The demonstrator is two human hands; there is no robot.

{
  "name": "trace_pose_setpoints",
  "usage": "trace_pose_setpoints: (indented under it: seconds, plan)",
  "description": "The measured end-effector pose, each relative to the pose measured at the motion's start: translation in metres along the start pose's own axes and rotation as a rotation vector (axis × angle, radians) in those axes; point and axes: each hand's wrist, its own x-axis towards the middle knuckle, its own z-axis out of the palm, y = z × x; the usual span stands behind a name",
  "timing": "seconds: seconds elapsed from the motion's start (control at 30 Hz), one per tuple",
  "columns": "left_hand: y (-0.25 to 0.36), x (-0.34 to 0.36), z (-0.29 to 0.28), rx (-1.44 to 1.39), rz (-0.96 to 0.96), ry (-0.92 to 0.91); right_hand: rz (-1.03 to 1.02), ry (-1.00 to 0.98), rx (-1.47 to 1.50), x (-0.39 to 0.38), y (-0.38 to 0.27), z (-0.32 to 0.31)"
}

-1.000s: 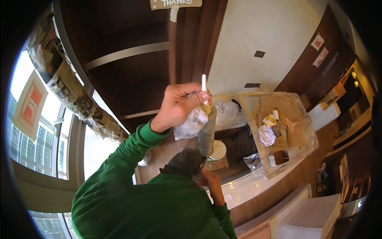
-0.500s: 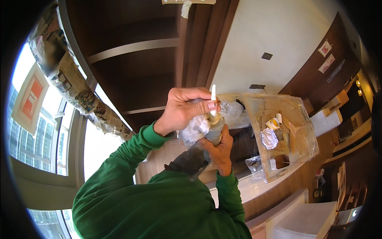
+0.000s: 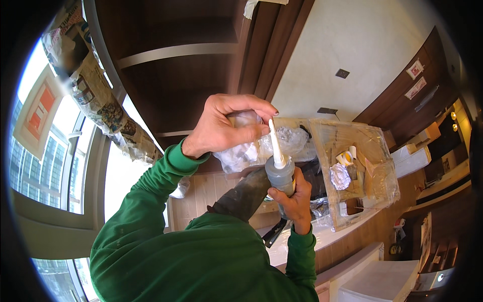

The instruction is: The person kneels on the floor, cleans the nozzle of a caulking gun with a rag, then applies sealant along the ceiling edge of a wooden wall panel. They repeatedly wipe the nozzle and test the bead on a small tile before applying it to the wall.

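Note:
My left hand, thumb and index near the tip of a white nozzle, holds a crumpled white cloth that hangs beneath it. My right hand grips a grey cylindrical cartridge just below the nozzle, which points upward. Under the cartridge a black handle, apparently of a dispensing gun, shows in part. My dark-clad leg is behind them, below a green sleeve.
At right stands a plastic-covered board bearing tape rolls and crumpled white material. Behind my hands lies clear plastic sheeting. Dark wooden shelves rise ahead; a paper-wrapped column and windows are at left.
My right hand has come up from low down to grip the cartridge. My left hand has shifted up and left off the nozzle's base, while the nozzle and cartridge have moved down and right.

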Motion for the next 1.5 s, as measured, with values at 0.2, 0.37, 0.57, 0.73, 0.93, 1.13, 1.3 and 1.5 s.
trace_pose_setpoints:
  seconds: [0.2, 0.37, 0.57, 0.73, 0.93, 1.13, 1.3, 1.5]
  plan:
    - [0.005, -0.003, -0.007, 0.271, 0.15, -0.198, 0.099, -0.01, -0.03, -0.013, 0.001, 0.003]
    - [0.001, -0.019, -0.014, 0.469, 0.153, -0.256, 0.144, -0.043, -0.119, -0.022, 0.005, 0.008]
    - [-0.024, -0.049, -0.005, 0.886, 0.239, -0.207, 0.177, -0.029, -0.23, -0.035, 0.008, 0.022]
    - [-0.043, -0.071, -0.003, 0.958, 0.28, -0.187, 0.188, -0.034, -0.284, -0.046, 0.01, 0.031]
    - [-0.058, -0.084, 0.0, 0.933, 0.409, -0.14, 0.195, -0.045, -0.313, -0.053, 0.015, 0.034]
    - [-0.059, -0.087, 0.002, 0.961, 0.392, -0.179, 0.251, -0.057, -0.328, -0.057, 0.018, 0.034]
    - [-0.055, -0.086, -0.011, 0.729, 0.19, -0.293, 0.257, -0.06, -0.303, -0.064, 0.019, 0.031]
    - [-0.057, -0.099, -0.005, 0.693, 0.18, -0.203, 0.261, -0.094, -0.325, -0.067, 0.02, 0.029]
